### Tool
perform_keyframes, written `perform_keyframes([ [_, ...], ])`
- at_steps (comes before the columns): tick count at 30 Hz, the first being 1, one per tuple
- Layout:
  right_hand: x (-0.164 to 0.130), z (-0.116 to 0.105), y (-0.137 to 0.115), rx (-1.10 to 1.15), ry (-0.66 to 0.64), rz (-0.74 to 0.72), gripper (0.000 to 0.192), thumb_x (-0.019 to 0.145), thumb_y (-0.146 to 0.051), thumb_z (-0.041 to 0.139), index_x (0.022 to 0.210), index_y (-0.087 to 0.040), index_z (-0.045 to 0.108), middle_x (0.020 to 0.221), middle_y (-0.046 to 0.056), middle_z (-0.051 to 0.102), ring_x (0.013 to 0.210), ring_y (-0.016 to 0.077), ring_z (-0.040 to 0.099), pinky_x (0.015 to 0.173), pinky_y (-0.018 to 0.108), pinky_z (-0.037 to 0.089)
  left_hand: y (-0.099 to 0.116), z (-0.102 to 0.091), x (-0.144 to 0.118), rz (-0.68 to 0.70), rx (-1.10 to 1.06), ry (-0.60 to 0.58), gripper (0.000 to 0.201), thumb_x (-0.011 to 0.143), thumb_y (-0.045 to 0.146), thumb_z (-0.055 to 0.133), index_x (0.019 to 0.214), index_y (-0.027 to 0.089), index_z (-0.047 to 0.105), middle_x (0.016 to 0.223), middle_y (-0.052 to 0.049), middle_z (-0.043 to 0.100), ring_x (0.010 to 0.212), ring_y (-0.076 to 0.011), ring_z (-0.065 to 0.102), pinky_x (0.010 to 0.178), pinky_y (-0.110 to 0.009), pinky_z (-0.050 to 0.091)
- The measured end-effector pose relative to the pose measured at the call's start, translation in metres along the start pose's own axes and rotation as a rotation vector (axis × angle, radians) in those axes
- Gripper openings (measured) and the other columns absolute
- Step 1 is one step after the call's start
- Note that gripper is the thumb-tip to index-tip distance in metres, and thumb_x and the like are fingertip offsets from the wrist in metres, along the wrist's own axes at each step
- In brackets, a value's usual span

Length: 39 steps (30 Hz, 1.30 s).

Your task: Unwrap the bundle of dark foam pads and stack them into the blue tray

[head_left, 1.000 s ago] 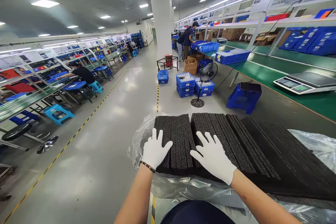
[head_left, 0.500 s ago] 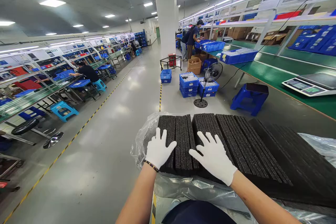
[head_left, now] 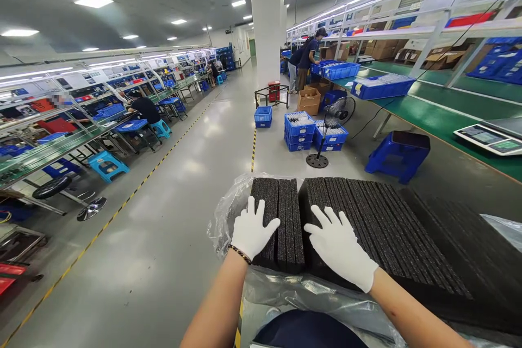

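Note:
A long row of black foam sheets [head_left: 379,223] stands on edge in a clear plastic bag [head_left: 228,212] in front of me. My left hand [head_left: 253,231], in a white glove, lies flat with fingers spread on the leftmost bundle of sheets [head_left: 283,212]. A narrow gap separates that bundle from the others. My right hand [head_left: 342,247], also gloved, rests flat with fingers apart on top of the sheets just right of the gap. Neither hand grips anything.
A grey aisle runs ahead past a white pillar [head_left: 267,16]. Blue crates [head_left: 299,130], a floor fan [head_left: 336,119] and a blue stool [head_left: 397,155] stand beyond the foam. A green bench [head_left: 440,119] with a scale [head_left: 491,138] lies right. People work at benches on both sides.
The leftmost bundle under my left hand has been parted further from the row, and the gap shows more clearly. My view has shifted slightly left; both hands stay flat on the foam.

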State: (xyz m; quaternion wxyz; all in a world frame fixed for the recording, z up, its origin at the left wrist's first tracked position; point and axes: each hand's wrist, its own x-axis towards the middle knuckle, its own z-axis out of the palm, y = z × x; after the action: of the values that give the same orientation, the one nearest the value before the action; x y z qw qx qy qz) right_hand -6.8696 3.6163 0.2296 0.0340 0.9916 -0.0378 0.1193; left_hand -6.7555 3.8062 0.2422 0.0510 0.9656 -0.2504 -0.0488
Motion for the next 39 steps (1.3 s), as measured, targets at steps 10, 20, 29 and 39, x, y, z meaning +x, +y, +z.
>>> perform_keyframes([
  [10, 0.013, -0.005, -0.015, 0.05, -0.133, 0.039, 0.046, 0.093, -0.054, 0.043, 0.086, -0.023, 0.077, 0.144, 0.01, 0.048, 0.132, 0.0386, 0.038, 0.108, 0.06, 0.024, -0.002, 0.002, 0.0, -0.007, -0.005, 0.007, 0.074, 0.09, 0.066, 0.028, 0.149, 0.022, 0.033, 0.157, -0.017, 0.025, 0.119, -0.0339, 0.054, 0.09, -0.044, 0.049],
  [20, 0.009, 0.001, -0.015, 0.021, -0.049, -0.035, 0.034, 0.088, -0.022, 0.046, 0.109, -0.025, 0.072, 0.143, 0.011, 0.048, 0.128, 0.0355, 0.044, 0.104, 0.057, 0.034, -0.004, 0.002, 0.0, -0.004, -0.022, -0.005, 0.074, 0.089, 0.067, 0.029, 0.149, 0.023, 0.032, 0.158, -0.016, 0.024, 0.114, -0.0341, 0.057, 0.091, -0.044, 0.048],
  [29, 0.023, -0.005, -0.034, 0.065, -0.118, 0.012, 0.049, 0.092, -0.055, 0.044, 0.078, -0.022, 0.077, 0.143, 0.01, 0.049, 0.132, 0.0397, 0.038, 0.108, 0.06, 0.025, -0.004, 0.001, 0.001, -0.013, -0.052, -0.024, 0.075, 0.089, 0.067, 0.03, 0.149, 0.024, 0.032, 0.159, -0.015, 0.024, 0.115, -0.0342, 0.056, 0.092, -0.045, 0.047],
  [39, 0.014, 0.011, -0.019, 0.029, -0.022, 0.007, 0.046, 0.081, -0.023, 0.049, 0.125, -0.023, 0.064, 0.144, 0.013, 0.047, 0.129, 0.0374, 0.041, 0.104, 0.06, 0.031, -0.009, -0.003, 0.002, -0.016, -0.099, -0.058, 0.077, 0.086, 0.069, 0.034, 0.149, 0.025, 0.032, 0.16, -0.014, 0.02, 0.113, -0.0348, 0.058, 0.089, -0.045, 0.05],
])
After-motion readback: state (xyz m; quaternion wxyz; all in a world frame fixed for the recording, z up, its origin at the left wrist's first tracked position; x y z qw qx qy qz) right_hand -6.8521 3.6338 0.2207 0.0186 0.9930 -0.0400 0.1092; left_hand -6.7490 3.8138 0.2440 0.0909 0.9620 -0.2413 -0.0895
